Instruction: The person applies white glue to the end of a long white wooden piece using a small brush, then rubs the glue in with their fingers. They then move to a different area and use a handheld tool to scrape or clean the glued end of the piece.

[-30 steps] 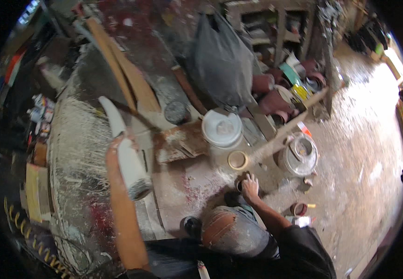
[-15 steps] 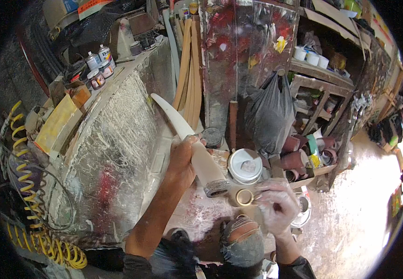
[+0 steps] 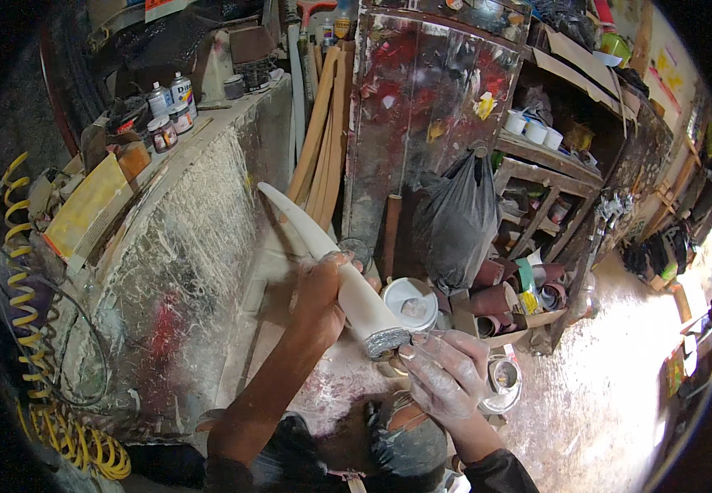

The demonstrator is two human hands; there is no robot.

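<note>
A smooth white curved horn (image 3: 358, 301) slants across the middle, its thin tip pointing up and away to the left. My left hand (image 3: 320, 300) is closed around its middle. The wide near end has a rough dark grey rim (image 3: 386, 342). At that rim my right hand (image 3: 448, 375), coated in pale dust, has its fingers pinched together. A brass-coloured ring (image 3: 393, 370) is in these fingers, mostly hidden behind them and the horn's end. Whether the ring touches the rim I cannot tell.
Beyond the horn stands a white round tub (image 3: 410, 304). A box of brown sandpaper rolls (image 3: 496, 302) is to its right, below a hanging black bag (image 3: 460, 222). Cans and jars (image 3: 173, 111) line the ledge at left; a coiled yellow hose (image 3: 23, 287) hangs at far left.
My right hand has moved left with the ring, from beside the horn to its wide end. The ring, fully visible before, is now mostly covered. The view has shifted slightly.
</note>
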